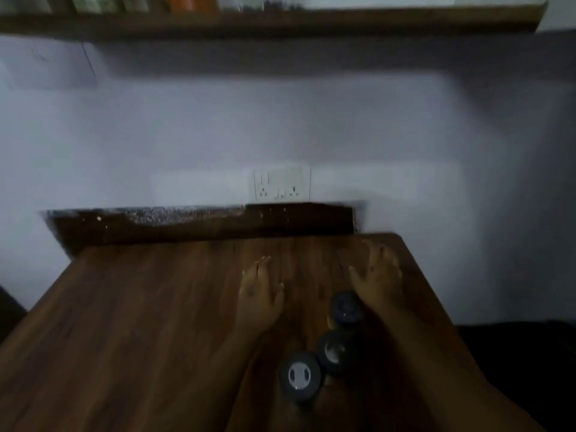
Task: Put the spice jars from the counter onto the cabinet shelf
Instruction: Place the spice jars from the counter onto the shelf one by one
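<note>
Left hand [260,291] and right hand [378,282] — both spread flat, empty — flank three spice jars [335,352] on the counter [140,322].

a dark brown wood-grain counter top [140,322] fills the lower view, its far edge near a white wall. three round dark-lidded spice jars stand on it in a slanted row toward its right side: the farthest jar [346,308], the middle jar [334,352] and the nearest jar [300,376], close beside one another. blur hides their labels.
</note>
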Motion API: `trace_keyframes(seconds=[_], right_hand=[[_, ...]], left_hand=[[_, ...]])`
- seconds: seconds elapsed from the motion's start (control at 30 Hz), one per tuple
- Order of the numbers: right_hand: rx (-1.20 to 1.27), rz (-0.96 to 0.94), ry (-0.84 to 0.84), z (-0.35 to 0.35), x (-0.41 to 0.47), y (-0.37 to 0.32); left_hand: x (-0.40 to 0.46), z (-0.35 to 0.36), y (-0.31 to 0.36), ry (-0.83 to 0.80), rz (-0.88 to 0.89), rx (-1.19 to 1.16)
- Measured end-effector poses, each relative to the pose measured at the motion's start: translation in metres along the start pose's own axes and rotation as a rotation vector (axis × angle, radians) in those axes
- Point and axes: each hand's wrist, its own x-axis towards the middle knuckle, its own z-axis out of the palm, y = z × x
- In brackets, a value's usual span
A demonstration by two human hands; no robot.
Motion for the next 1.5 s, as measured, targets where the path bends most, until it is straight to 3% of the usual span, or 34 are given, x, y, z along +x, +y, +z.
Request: trace_keyframes(seconds=[0.2,0.4,0.6,0.7,0.83,0.93,1.07,1.23,1.33,1.43,1.5], right_hand=[[0.013,0.055,-0.011,0.032,-0.067,0.032],[-0.034,-0.076,-0.066,0.059,-0.128,0.028],[-0.126,-0.431,-0.366,0.089,-0.176,0.001],[-0.228,-0.431,-0.49,0.099,-0.176,-0.016],[-0.307,-0.436,-0.521,0.102,-0.16,-0.031],[-0.139,-0.364,-0.519,0.089,-0.15,-0.049],[0.301,-0.056,-0.533,0.063,-0.132,-0.092],[0.574,0.14,-0.546,0.044,-0.118,-0.132],[0.852,0.272,-0.666,0.038,-0.115,-0.144],[1.062,0.321,-0.648,0.029,-0.118,-0.158],[1.062,0.337,-0.609,0.027,-0.121,-0.168]], left_hand=[[-0.098,0.024,-0.019,-0.269,-0.24,-0.084],[-0.14,0.026,-0.026,-0.338,-0.369,-0.141],[-0.146,0.008,-0.032,-0.36,-0.329,-0.179],[-0.147,-0.004,-0.041,-0.381,-0.289,-0.198],[-0.151,-0.026,-0.055,-0.421,-0.246,-0.176],[-0.151,-0.043,-0.063,-0.438,-0.216,-0.21],[-0.142,-0.063,-0.061,-0.574,-0.276,-0.402],[-0.12,-0.081,-0.058,-0.41,-0.281,-0.588],[-0.104,-0.105,-0.058,-0.435,-0.316,-0.694],[-0.097,-0.121,-0.053,-0.418,-0.361,-0.776],[-0.096,-0.128,-0.044,-0.382,-0.36,-0.734]])
